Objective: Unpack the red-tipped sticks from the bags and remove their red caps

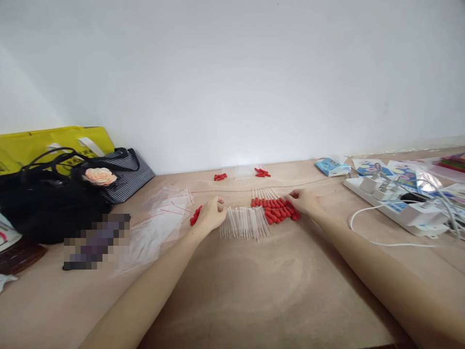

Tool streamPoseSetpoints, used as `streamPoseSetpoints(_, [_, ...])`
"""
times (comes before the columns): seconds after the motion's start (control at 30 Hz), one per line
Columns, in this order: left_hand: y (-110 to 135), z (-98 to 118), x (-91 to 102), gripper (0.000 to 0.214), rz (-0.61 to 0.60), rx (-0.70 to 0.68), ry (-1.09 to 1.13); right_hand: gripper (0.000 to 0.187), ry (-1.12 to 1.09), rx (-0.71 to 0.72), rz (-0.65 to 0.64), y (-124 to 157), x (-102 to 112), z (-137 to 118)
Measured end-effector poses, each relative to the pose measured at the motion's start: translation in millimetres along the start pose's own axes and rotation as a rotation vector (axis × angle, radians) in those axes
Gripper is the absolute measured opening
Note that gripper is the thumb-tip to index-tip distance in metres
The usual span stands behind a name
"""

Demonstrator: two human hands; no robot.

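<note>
My left hand (pixel 212 214), fingers curled together, rests at the left end of a pile of thin clear sticks (pixel 244 224). What it holds, if anything, is too small to make out. A few red bulb-shaped pieces (pixel 195 216) lie just beside it, partly covered by the hand. My right hand (pixel 304 201) is closed in a pinch at the right end of the red bulb-shaped pieces (pixel 278 212); its fingertips hide what is between them. Behind these, a row of pale sticks with red ends (pixel 265 196) lies side by side.
Clear zip bags (pixel 160 223) spread on the left of the wooden table (pixel 250 291). Small red heaps (pixel 220 177) flank a bag at the back. Black bag (pixel 54 203) stands far left. Power strip (pixel 395 206) with chargers, cables and blue packet (pixel 332 166) lie right.
</note>
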State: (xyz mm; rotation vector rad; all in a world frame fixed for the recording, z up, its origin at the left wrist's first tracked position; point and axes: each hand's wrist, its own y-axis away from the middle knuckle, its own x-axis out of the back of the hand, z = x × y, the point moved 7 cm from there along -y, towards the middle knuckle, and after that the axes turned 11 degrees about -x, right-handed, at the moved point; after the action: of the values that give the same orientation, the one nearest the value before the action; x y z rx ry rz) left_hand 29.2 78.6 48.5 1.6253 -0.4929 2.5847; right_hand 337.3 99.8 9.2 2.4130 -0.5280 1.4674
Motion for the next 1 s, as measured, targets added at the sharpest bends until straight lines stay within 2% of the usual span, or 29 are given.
streamPoseSetpoints(0.13, [21, 7, 6.2, 0.013, 0.112, -0.128, -0.019, 0.029, 0.014, 0.006, -0.040, -9, -2, -14])
streamPoseSetpoints(0.23, [39, 21, 8.2, 0.011, 0.273, -0.362, -0.041, 0.029, 0.029, -0.001, -0.090, -16, -5, -22])
streamPoseSetpoints(0.33, [54, 31, 4.0, 0.009, 0.341, -0.532, -0.052, 0.027, 0.042, -0.017, -0.143, -19, -10, -26])
streamPoseSetpoints(0.5, [59, 34, 2.6, 0.009, 0.365, -0.594, -0.044, 0.024, 0.056, -0.054, -0.183, -20, -15, -30])
streamPoseSetpoints(0.63, [58, 33, 6.5, 0.010, 0.394, -0.598, -0.061, 0.024, -0.007, -0.027, -0.194, -14, -4, -36])
streamPoseSetpoints(0.77, [58, 32, 8.6, 0.012, 0.420, -0.585, -0.090, 0.032, -0.104, 0.096, -0.209, 7, 13, -47])
streamPoseSetpoints(0.83, [58, 34, 8.9, 0.016, 0.432, -0.590, -0.112, 0.032, -0.144, 0.177, -0.226, 28, 13, -54])
streamPoseSetpoints(0.9, [60, 37, 8.8, 0.023, 0.435, -0.609, -0.136, 0.024, -0.190, 0.278, -0.221, 55, 9, -60])
streamPoseSetpoints(1.0, [63, 44, 8.2, 0.036, 0.429, -0.659, -0.191, 0.017, -0.252, 0.634, -0.005, 105, 8, -75])
